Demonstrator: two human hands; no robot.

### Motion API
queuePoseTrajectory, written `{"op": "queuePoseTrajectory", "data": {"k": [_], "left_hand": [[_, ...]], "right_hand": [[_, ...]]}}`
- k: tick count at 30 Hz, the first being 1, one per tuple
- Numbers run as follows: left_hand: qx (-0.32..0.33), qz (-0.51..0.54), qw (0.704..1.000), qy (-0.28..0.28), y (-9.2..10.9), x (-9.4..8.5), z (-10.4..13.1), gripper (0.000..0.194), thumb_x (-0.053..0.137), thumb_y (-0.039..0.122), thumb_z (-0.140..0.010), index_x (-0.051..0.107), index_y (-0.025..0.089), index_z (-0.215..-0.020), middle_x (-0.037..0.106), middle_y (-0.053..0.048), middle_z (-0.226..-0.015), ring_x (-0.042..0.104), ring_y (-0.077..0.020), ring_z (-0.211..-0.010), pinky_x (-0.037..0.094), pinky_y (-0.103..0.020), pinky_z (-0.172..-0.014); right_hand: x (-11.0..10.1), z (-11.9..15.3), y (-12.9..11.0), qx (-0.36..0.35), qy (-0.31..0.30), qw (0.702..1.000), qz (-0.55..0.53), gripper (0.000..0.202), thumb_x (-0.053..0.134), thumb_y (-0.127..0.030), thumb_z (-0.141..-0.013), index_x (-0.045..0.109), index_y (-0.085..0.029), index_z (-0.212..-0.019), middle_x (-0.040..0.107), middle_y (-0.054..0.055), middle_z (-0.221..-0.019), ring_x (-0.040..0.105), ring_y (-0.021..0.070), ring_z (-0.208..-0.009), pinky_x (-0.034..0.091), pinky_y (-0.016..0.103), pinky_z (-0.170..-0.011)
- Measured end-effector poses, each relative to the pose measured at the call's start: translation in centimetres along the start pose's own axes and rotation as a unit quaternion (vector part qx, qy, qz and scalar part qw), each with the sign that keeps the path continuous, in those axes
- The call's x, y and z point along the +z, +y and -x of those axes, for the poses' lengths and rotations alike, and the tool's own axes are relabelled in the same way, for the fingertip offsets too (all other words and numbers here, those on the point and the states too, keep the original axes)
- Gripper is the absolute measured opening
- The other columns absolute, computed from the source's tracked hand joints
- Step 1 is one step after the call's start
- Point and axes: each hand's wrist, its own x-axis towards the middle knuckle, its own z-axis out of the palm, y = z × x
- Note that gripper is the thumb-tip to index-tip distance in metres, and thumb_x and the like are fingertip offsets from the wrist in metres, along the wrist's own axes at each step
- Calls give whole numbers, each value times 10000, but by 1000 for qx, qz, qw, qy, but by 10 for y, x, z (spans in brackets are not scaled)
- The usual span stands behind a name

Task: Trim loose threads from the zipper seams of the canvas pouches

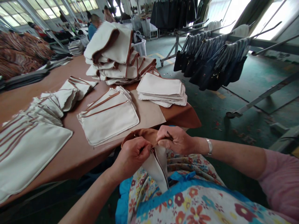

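Observation:
Above my lap I hold a white fabric pouch (155, 172) with brown lining and a dark zipper-like edge. My left hand (134, 152) is closed, pinching the pouch's upper edge between thumb and fingers. Close beside it, my right hand (176, 140) is closed around a thin dark tool (169, 135), mostly hidden by the fingers, so its kind is unclear. The right fingertips meet the same edge of the pouch. Brown lining (146, 133) bulges out behind both hands, near the table edge.
On the brown-covered table (77, 123) lie fanned white pouches (112, 119), a neat stack (161, 85), a taller pile (109, 49) and another row (30, 149) at left. Racks of dark bags (210, 62) stand at right. A person (93, 26) is behind the pile.

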Motion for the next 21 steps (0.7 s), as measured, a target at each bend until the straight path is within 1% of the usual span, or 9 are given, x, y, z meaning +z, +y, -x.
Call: {"op": "queuePoseTrajectory", "data": {"k": [3,5,8,11,13,15,18,20,21], "left_hand": [[27,-16,999,9,-1,-1,1,265,471,157,-912,511,154,-650,490,17,-657,451,-97,-629,325,-230,-601],[37,-25,999,12,1,-1,1,265,460,170,-923,509,157,-662,488,11,-673,452,-102,-638,319,-232,-596],[28,-28,999,9,7,-3,0,247,466,198,-927,531,162,-692,517,0,-703,469,-111,-664,325,-231,-607],[-14,11,1000,7,9,-7,0,250,500,240,-914,543,160,-681,526,2,-687,458,-111,-647,327,-227,-602],[-65,106,992,-18,7,-10,-1,292,514,316,-915,564,155,-677,530,2,-659,444,-109,-609,323,-223,-571],[-124,249,959,-51,2,-11,-1,384,478,424,-929,625,143,-712,586,-22,-681,471,-119,-600,339,-224,-552],[-204,433,875,-69,-6,-10,-2,480,450,501,-916,711,125,-770,681,-79,-760,560,-159,-644,399,-237,-574],[-239,493,834,-70,-8,-9,-4,388,555,452,-855,731,120,-758,695,-85,-740,578,-163,-633,412,-233,-566],[-249,508,821,-74,-8,-9,-4,318,614,405,-811,731,116,-747,686,-76,-706,567,-151,-601,401,-223,-543]], "right_hand": [[-11,-13,-11,146,-46,986,-65,337,443,-396,-981,615,-114,-916,589,22,-794,509,104,-699,422,220,-647],[-17,-23,-16,172,-104,975,-99,353,507,-420,-945,635,-101,-868,578,7,-771,491,93,-679,401,210,-633],[-19,-34,-19,181,-163,960,-136,269,646,-359,-851,657,-95,-796,562,-12,-725,472,78,-655,368,197,-610],[-15,-37,-16,230,-171,934,-215,233,718,-316,-775,655,-93,-749,553,-27,-649,447,63,-593,341,185,-557],[-12,-35,-13,269,-156,904,-294,257,754,-326,-732,655,-90,-743,576,-23,-639,459,60,-573,352,179,-541],[-10,-32,-8,299,-147,879,-342,281,780,-342,-699,665,-91,-755,596,-16,-650,464,56,-551,355,173,-512],[-9,-29,-3,327,-152,859,-363,288,805,-340,-668,682,-101,-772,599,-22,-640,459,50,-509,335,165,-457],[-9,-29,-1,325,-142,857,-375,272,823,-313,-642,695,-104,-760,624,-12,-665,510,63,-549,380,168,-487],[-9,-29,-1,320,-135,857,-381,262,830,-299,-629,700,-104,-748,636,-6,-680,535,71,-581,406,172,-517]]}}
